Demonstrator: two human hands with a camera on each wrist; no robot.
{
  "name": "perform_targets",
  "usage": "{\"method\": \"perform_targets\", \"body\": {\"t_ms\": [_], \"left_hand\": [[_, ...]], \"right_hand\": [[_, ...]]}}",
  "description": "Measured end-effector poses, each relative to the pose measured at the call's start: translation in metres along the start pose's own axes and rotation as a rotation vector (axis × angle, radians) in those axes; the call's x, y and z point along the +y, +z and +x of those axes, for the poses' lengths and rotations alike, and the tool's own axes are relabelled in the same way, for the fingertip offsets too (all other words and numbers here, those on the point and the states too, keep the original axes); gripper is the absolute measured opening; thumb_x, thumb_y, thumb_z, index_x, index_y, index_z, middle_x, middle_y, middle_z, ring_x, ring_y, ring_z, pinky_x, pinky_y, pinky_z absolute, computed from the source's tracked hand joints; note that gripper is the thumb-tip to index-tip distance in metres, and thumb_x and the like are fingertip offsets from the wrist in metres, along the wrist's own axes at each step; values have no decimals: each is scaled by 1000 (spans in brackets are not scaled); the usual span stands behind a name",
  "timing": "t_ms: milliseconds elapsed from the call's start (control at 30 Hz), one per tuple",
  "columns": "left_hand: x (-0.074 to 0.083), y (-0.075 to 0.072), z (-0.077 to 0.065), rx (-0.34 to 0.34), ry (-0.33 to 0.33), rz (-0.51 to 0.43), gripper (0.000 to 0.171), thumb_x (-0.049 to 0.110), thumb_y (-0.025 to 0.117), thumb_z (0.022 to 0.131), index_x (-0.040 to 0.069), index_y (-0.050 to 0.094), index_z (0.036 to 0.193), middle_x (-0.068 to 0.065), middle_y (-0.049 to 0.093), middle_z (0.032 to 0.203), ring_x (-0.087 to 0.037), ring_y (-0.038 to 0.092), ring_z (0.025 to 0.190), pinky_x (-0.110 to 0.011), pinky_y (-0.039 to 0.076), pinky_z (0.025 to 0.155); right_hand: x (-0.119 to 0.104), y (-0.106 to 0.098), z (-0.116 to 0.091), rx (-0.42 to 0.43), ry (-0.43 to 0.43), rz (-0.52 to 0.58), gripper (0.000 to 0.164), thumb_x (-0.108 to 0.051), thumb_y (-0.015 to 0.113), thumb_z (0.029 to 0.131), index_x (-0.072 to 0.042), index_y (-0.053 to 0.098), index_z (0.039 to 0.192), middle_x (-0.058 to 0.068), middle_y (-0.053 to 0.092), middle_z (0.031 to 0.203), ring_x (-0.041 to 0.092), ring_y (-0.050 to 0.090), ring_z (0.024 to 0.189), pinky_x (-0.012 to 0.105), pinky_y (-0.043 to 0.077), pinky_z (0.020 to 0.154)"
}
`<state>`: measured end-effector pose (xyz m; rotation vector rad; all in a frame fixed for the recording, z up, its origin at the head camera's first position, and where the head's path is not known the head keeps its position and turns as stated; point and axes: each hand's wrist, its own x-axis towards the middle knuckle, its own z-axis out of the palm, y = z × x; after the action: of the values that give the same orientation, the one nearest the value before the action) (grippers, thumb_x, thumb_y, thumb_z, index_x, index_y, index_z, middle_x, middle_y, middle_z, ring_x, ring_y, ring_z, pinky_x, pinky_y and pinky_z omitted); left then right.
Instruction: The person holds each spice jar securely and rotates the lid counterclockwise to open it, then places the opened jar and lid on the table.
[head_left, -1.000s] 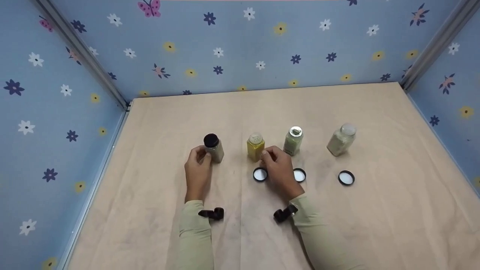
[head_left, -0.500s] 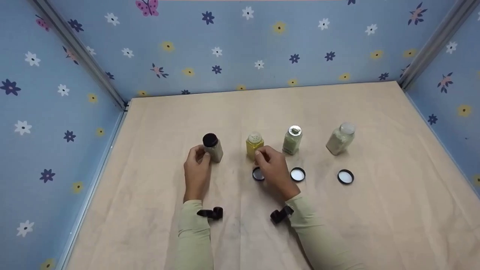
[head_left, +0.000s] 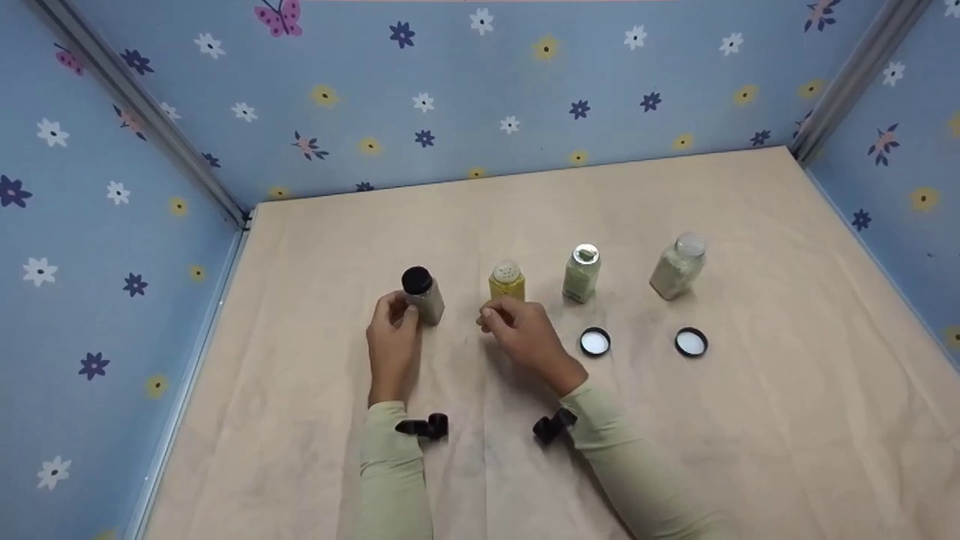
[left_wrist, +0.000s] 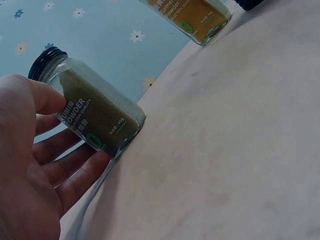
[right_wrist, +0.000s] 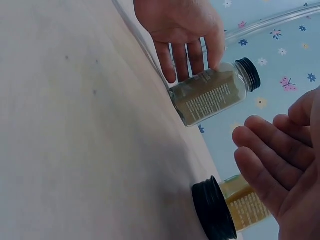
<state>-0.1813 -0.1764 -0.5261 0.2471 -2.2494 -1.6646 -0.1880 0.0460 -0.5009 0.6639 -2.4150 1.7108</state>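
Note:
My left hand [head_left: 393,346] holds a glass jar of cumin powder [left_wrist: 97,112] by its side, the thumb on its label face and the fingers about the far side. That jar stands on the table with its black lid [head_left: 418,280] on. Just in front of a turmeric powder jar [head_left: 507,285], my right hand [head_left: 531,341] hovers with loosely bent fingers and nothing in them. The turmeric jar has no black lid on, and its perforated shaker top shows. A black lid [right_wrist: 214,207] beside it shows in the right wrist view but is hidden behind my hand from above.
To the right stand a green-filled jar [head_left: 581,277] with a torn silver seal and a pale green jar [head_left: 677,270]. In front of them lie two upturned black lids, one nearer [head_left: 595,342] and one farther right [head_left: 691,343]. Flowered walls [head_left: 450,75] enclose the table.
My right hand has moved left from the turmeric jar's right side to its front, toward the cumin jar. My left hand stays on the cumin jar. The head view has shifted slightly.

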Motion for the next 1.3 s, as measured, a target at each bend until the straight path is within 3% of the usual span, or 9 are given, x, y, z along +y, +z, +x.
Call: {"method": "perform_targets", "body": {"t_ms": [200,300,433,567,667,867,933,1300], "left_hand": [[-1,-3,0,-8,-7,-5,29,15,56,100,7,60,128,-9,62,127,-20,56,122,-35,44,103],[-1,-3,0,-15,-2,-26,28,12,57,100,6,59,128,-10,62,127,-20,56,122,-37,44,103],[0,-2,2,-39,10,-48,29,10,59,101,6,59,129,-9,62,127,-19,55,122,-37,44,103],[2,0,5,-68,10,-29,34,12,58,102,6,58,135,-10,61,130,-20,55,124,-37,44,105],[3,1,6,-76,2,1,37,14,57,103,5,57,138,-11,61,132,-21,54,125,-36,44,105],[1,2,6,-83,2,33,37,16,57,103,7,57,139,-9,60,132,-18,54,125,-33,44,104],[1,3,6,-88,10,32,38,14,57,103,8,56,140,-10,60,134,-18,54,125,-34,44,104],[3,-6,4,-102,46,129,46,13,55,102,3,49,147,-15,57,136,-25,58,122,-36,48,101]], "right_hand": [[-7,12,6,-96,25,20,19,-14,55,104,-4,71,100,6,72,91,23,70,83,30,56,72],[-11,18,10,-133,35,21,19,-15,54,105,-4,70,105,7,72,99,20,70,90,30,56,76],[-10,24,15,-107,14,-17,17,-14,58,102,-4,71,108,4,73,103,13,68,94,28,56,81],[-7,28,22,-59,7,-19,18,-13,59,100,-3,70,111,6,72,107,15,68,98,31,56,83],[-7,28,28,-38,37,37,20,-13,59,101,-2,68,115,9,71,111,18,67,103,32,55,86],[-11,27,38,-9,160,276,22,-12,59,102,2,65,118,16,68,115,23,65,106,39,55,88],[-13,28,41,-6,191,305,24,-14,59,102,2,65,120,15,67,118,23,64,108,40,55,88],[-20,45,54,-47,115,150,39,-19,59,102,-4,56,138,12,60,136,18,58,123,30,49,99]]}}
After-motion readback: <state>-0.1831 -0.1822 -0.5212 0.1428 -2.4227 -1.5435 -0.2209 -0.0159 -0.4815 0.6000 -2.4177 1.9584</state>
